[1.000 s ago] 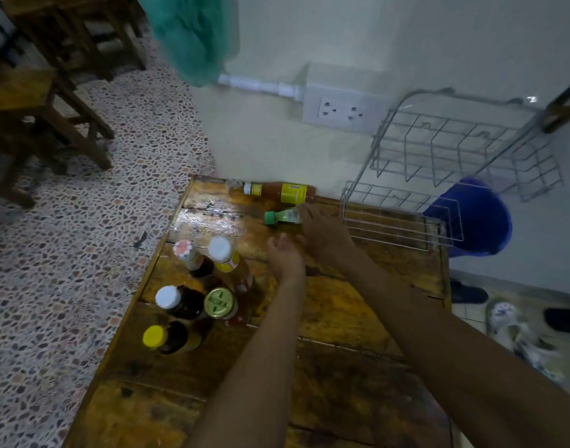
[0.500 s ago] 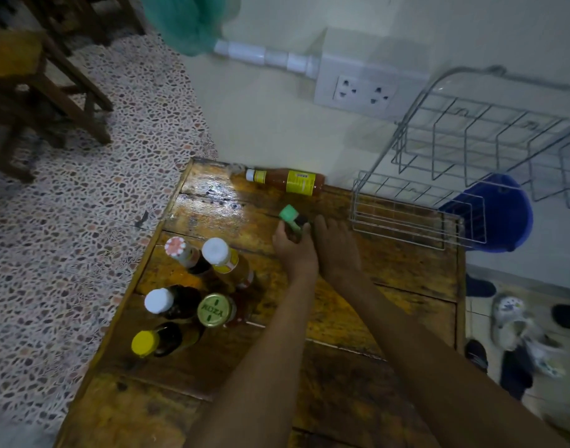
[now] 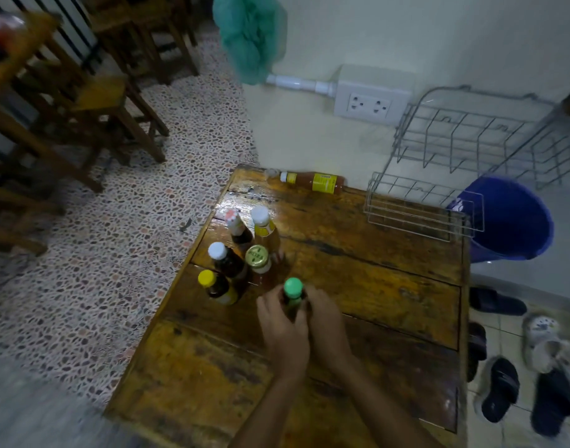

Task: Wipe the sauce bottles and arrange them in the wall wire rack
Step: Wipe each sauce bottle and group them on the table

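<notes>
A small green-capped bottle [image 3: 293,294] stands upright near the middle of the wooden table [image 3: 390,286]. My left hand [image 3: 282,331] and my right hand [image 3: 327,324] wrap its body from both sides, hiding most of it. Just beyond, several upright sauce bottles cluster: a yellow-capped one [image 3: 216,286], a white-capped dark one [image 3: 224,258], a gold-lidded one [image 3: 258,258], a tall white-capped one [image 3: 264,226] and a red-and-white-capped one [image 3: 237,224]. Another bottle with a yellow label [image 3: 312,182] lies on its side at the table's far edge. The wire rack [image 3: 471,163] hangs empty on the wall at right.
A wall socket [image 3: 369,103] sits left of the rack, with a green cloth [image 3: 249,37] hanging above. A blue bucket [image 3: 510,221] stands right of the table, sandals [image 3: 500,389] on the floor near it. Wooden chairs [image 3: 92,101] stand at left.
The green-capped bottle was lying near the table's far side; both hands picked it up, turned it upright and brought it toward me, beside the bottle cluster.
</notes>
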A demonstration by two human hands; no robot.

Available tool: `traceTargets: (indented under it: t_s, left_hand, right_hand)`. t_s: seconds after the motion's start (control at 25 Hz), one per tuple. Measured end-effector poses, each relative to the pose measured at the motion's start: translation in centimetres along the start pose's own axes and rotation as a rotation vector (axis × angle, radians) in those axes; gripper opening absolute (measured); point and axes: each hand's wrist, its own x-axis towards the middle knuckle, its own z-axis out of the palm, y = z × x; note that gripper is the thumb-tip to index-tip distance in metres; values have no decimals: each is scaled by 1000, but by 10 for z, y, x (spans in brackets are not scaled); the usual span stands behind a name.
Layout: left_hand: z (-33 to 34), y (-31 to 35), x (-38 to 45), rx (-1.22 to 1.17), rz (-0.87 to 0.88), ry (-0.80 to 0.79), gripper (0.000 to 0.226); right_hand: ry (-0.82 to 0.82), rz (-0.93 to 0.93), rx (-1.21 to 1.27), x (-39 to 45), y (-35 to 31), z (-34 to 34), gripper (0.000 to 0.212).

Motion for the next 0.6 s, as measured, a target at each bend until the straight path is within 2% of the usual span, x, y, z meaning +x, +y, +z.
traceTargets:
  t_s: [0.12, 0.24, 0.4, 0.6]
  left_hand:
    - [-37, -18, 3, 25, -28, 71, 42]
    - [-62, -32, 15, 53, -23, 59, 42]
    - [-71, -44, 29, 89, -40, 12, 46]
    - [-71, -50, 29, 80, -46, 0, 52]
  right_hand:
    - [-90, -55, 62, -6, -23, 25, 25]
    - [-123, -79, 22, -1, -35, 48, 35]
    - [-119, -63, -106, 7, -32, 64, 40]
    - [-121, -70, -140, 5, -26, 66, 47]
